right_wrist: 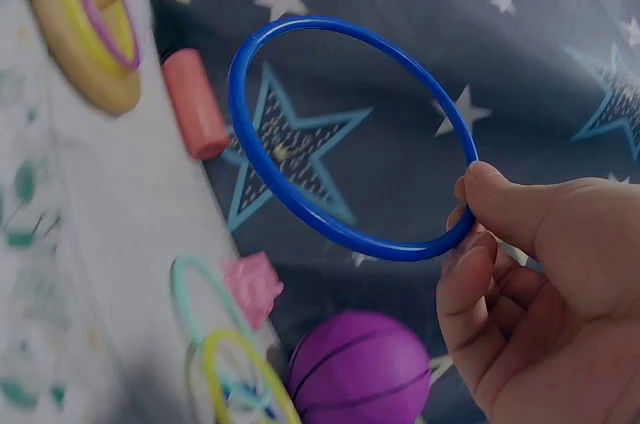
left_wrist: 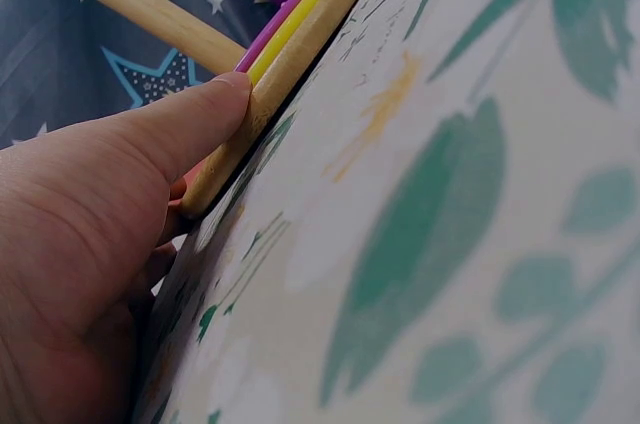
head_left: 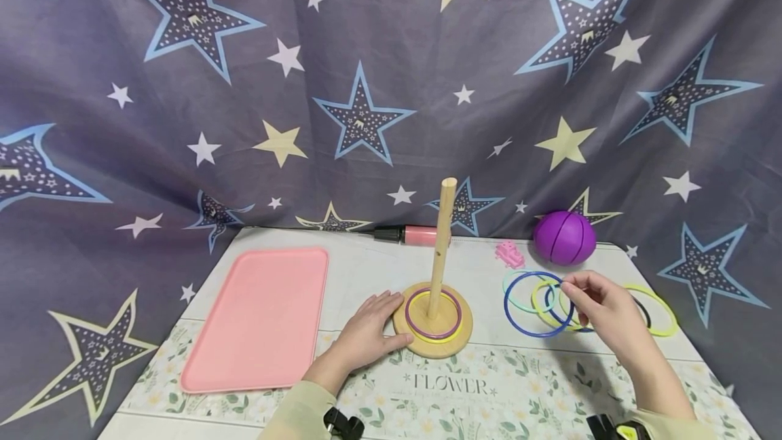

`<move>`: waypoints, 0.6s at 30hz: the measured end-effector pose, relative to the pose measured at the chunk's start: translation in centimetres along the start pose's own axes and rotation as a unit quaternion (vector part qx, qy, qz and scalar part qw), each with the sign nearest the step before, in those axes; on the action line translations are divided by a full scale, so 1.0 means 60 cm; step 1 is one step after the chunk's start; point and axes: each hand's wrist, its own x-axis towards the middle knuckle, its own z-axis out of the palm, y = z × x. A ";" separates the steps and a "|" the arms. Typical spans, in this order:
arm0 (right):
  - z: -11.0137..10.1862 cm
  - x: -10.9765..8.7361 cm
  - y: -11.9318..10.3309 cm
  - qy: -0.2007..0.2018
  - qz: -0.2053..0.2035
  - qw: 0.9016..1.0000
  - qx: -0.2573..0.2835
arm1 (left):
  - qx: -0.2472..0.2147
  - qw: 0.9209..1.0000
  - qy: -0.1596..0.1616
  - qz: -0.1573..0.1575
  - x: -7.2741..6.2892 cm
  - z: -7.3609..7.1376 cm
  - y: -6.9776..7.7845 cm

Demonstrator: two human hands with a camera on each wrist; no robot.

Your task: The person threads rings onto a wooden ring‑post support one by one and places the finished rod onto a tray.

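The left hand [head_left: 369,331], thumb and fingers spread, contacts the left rim of the wooden base [head_left: 466,324]. The right hand [head_left: 607,307] pinches the blue ring [right_wrist: 239,89] right of the base; bare desk [head_left: 482,297] separates ring and base. The tray [head_left: 263,318] lies toward the left desk edge; the ball [head_left: 565,237] sits near the rear edge. Count: one post [head_left: 440,250], one tray, one ball, one held ring, two rings around the post (purple [left_wrist: 272,29], yellow [left_wrist: 287,35]); loose rings [right_wrist: 180,294] overlap at right, total unclear.
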 end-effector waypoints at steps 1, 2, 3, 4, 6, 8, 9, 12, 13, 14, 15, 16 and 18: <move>0.001 0.002 -0.007 -0.001 -0.007 1.000 0.005 | 0.000 1.000 0.000 0.000 0.000 0.000 0.001; 0.001 0.003 -0.013 -0.003 -0.012 1.000 0.011 | 0.000 1.000 -0.001 -0.001 0.000 -0.001 0.001; 0.002 0.005 -0.020 -0.006 -0.017 1.000 0.016 | -0.001 1.000 -0.001 -0.001 0.000 0.000 0.001; 0.003 0.007 -0.027 -0.008 -0.021 1.000 0.021 | -0.001 1.000 -0.001 -0.001 0.000 -0.001 0.001; 0.006 0.011 -0.042 -0.012 -0.029 0.999 0.030 | -0.002 1.000 -0.001 -0.001 0.001 -0.001 0.001; 0.009 0.015 -0.056 -0.013 -0.036 0.998 0.046 | -0.001 1.000 -0.001 0.000 0.001 0.000 0.000; 0.011 0.017 -0.063 -0.013 -0.041 0.998 0.052 | -0.002 1.000 -0.001 0.001 0.001 0.000 -0.001; 0.017 0.026 -0.081 -0.013 -0.055 0.996 0.072 | -0.001 1.000 0.000 0.004 0.001 0.001 -0.002; 0.018 0.028 -0.086 -0.014 -0.060 0.995 0.079 | -0.001 1.000 0.000 0.005 0.001 0.002 -0.003; 0.020 0.032 -0.092 -0.016 -0.063 0.994 0.085 | -0.002 1.000 0.001 0.006 0.001 0.002 -0.003; 0.022 0.035 -0.098 -0.018 -0.067 0.994 0.089 | -0.002 1.000 0.001 0.006 0.001 0.002 -0.003; 0.024 0.038 -0.104 -0.020 -0.070 0.993 0.094 | -0.002 1.000 0.002 0.007 0.001 0.003 -0.003; 0.027 0.044 -0.115 -0.024 -0.078 0.991 0.102 | -0.001 1.000 0.003 0.007 0.001 0.003 -0.004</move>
